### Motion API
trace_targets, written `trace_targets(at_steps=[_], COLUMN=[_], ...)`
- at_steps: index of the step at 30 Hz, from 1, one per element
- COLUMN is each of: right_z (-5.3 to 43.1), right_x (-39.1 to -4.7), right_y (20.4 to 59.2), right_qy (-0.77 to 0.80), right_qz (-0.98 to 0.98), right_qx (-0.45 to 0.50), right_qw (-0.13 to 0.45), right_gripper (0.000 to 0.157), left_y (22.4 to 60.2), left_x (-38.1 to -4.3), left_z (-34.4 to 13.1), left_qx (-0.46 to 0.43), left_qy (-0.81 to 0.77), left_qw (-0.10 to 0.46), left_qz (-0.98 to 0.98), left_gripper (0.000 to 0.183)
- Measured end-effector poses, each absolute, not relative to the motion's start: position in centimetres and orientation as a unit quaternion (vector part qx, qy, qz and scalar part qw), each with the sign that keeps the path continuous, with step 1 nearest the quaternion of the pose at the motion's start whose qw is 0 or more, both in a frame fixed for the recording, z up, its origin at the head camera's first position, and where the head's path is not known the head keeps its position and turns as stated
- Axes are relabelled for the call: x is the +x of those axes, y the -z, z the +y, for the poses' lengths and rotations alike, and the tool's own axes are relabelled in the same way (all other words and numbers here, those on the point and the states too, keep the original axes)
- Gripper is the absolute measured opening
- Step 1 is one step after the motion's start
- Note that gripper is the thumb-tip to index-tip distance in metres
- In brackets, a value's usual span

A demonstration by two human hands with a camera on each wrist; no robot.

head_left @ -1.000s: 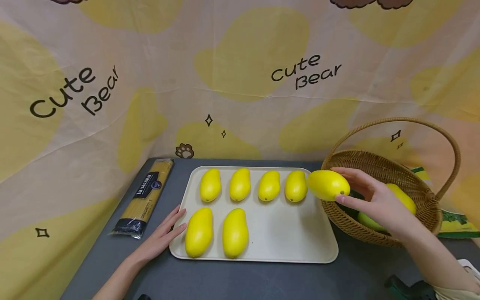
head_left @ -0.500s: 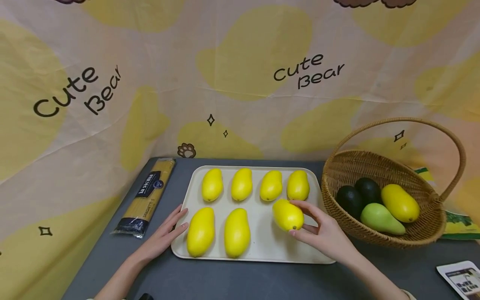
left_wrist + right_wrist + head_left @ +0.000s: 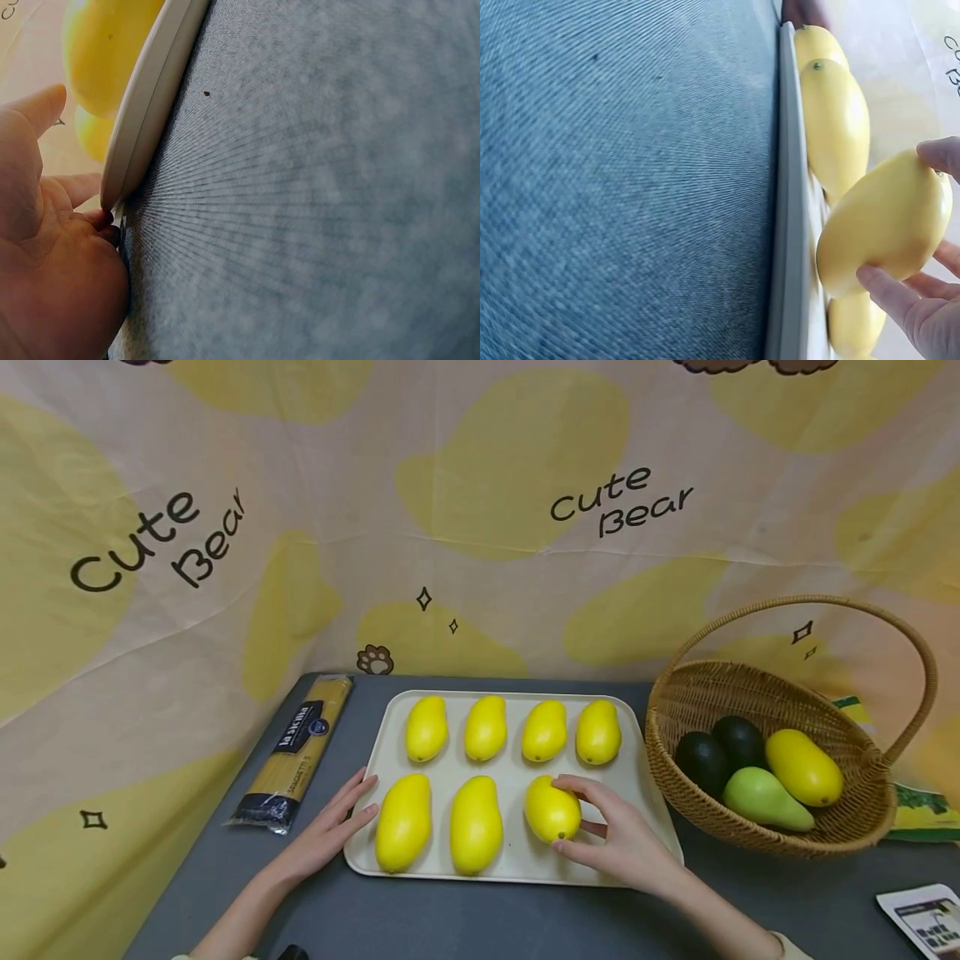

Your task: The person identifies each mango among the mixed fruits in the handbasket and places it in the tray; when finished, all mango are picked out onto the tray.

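My right hand (image 3: 628,843) pinches a yellow mango (image 3: 551,810) between thumb and fingers, over the front row of a cream tray (image 3: 633,768). The right wrist view shows this mango (image 3: 885,217) tilted; whether it touches the tray is hard to tell. To its left in that row lie two mangoes, the nearer one (image 3: 476,825) and another mango (image 3: 403,822). Several more form the back row, such as the right-end mango (image 3: 597,732). At the tray's left rim rests my left hand (image 3: 326,833), fingers extended, holding nothing; the left wrist view shows its fingertips against the tray edge (image 3: 146,97).
Right of the tray stands a wicker basket (image 3: 765,841) with a tall handle, holding two dark avocados (image 3: 702,760), a green pear (image 3: 765,799) and a mango (image 3: 802,768). A spaghetti pack (image 3: 296,760) lies at left. A white-edged device (image 3: 926,914) sits front right.
My right hand has carried the mango leftward from beside the basket and down to the tray's front row. My left hand has stayed at the tray's left rim.
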State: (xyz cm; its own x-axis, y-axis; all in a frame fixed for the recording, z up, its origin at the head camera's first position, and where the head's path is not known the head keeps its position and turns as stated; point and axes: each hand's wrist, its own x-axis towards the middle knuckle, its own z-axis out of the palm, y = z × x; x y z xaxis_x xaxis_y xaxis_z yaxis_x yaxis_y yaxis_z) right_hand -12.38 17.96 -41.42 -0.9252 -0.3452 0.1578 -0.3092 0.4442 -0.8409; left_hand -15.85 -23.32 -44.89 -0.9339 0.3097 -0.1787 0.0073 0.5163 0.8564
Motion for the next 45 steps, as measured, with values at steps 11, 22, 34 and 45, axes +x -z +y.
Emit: trace_targets(at_steps=[11, 22, 34, 45], right_z=[17.7, 17.7, 18.0, 18.1], right_x=[-12.1, -11.4, -10.9, -10.5], right_y=[42.0, 42.3, 42.7, 42.9], right_qy=[0.443, 0.363, 0.358, 0.388], right_qz=[0.869, 0.895, 0.898, 0.887], right_qx=[-0.221, -0.26, -0.257, -0.252], right_qw=[0.002, -0.003, 0.007, -0.001], right_gripper=[0.074, 0.073, 0.073, 0.067], left_y=[44.9, 45.0, 45.0, 45.1], left_x=[-15.9, -15.9, -16.0, -16.0], left_z=[-23.3, -23.3, -23.4, -23.3], left_qx=[0.091, 0.089, 0.095, 0.099], left_qy=[-0.478, -0.476, -0.482, -0.483], left_qw=[0.156, 0.154, 0.154, 0.153], left_qz=[0.86, 0.862, 0.857, 0.856], left_gripper=[0.065, 0.066, 0.064, 0.064])
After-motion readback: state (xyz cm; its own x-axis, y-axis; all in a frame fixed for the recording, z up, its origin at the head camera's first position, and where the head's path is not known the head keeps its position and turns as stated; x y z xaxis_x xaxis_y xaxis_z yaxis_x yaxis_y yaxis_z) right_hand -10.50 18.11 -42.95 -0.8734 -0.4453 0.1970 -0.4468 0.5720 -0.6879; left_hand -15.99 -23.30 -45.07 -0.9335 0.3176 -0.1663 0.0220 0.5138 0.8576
